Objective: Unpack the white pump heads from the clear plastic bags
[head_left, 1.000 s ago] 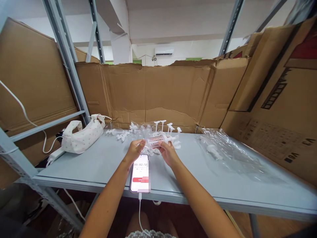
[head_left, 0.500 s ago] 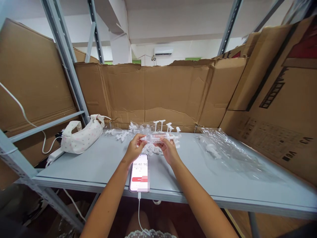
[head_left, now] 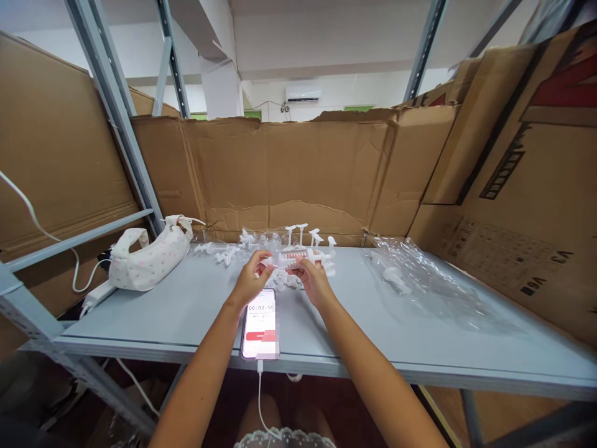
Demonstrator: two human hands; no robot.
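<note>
Both hands (left point(head_left: 250, 278), right point(head_left: 313, 280)) grip a clear syringe point(head_left: 293, 257), apparently empty.

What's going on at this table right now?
A person holds a clear plastic syringe above the grey table, the left hand pinching its tip end and the right hand gripping the barrel. More white syringe parts lie behind, and a phone showing a timer lies below the hands.
</note>
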